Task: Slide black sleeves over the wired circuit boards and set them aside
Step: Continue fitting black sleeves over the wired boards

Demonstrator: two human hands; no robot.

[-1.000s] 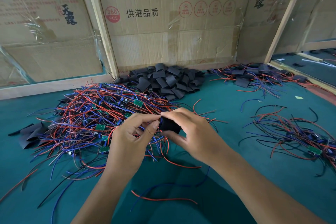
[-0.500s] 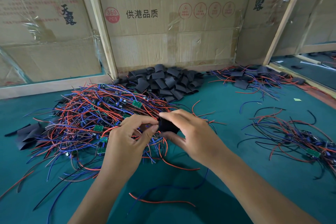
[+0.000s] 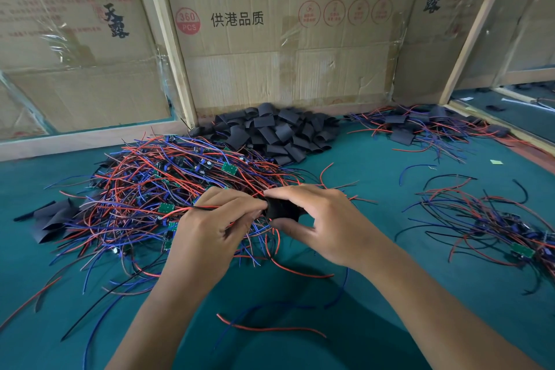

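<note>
My right hand pinches a black sleeve between thumb and fingers, above the green table. My left hand meets the sleeve's left end and pinches red and black wires that run out to the left. The board itself is hidden inside the sleeve or behind my fingers. A big tangle of wired circuit boards lies just behind and left of my hands. A heap of loose black sleeves sits against the cardboard at the back.
Sleeved boards with wires lie at the back right. Another tangle of wired boards sits on the right. A few flat sleeves lie at the far left. Cardboard walls close the back. Loose wires lie near me.
Both hands have stayed together at the sleeve. The wires held by my left hand now stick out further to the left of the sleeve.
</note>
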